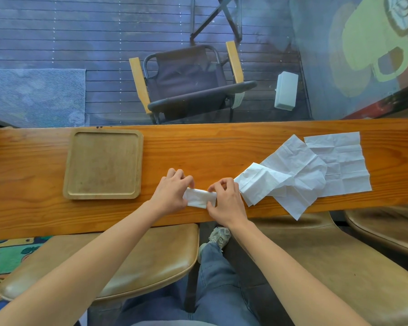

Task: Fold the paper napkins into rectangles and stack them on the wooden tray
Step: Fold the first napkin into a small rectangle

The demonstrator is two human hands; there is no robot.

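Both hands work one folded napkin [200,198] on the wooden counter [222,147], just to the right of the wooden tray [103,164]. The left hand [172,192] pinches the napkin's left end, fingers curled over its top edge; the right hand [226,198] pinches the right end, thumb and fingertips closed on the paper. The napkin is already a small, narrow rectangle lying flat between them, apart from the tray, which holds nothing so far.

Further right of the tray, beyond the right hand, lies a loose pile of unfolded napkins [304,170], overlapping one another, with one corner hanging over the counter's near edge.

The step in hand looks like finishing this first fold. To do it well, the edges should be lined up flush before pressing, since thin tissue shifts and skews easily. A firm stroke along the crease with the fingertips, while the other hand pins the paper down, should keep it from springing open. Pulling the ends apart too hard risks a tear. Once the crease is flat, the rectangle can go square into the tray as the base for the stack.
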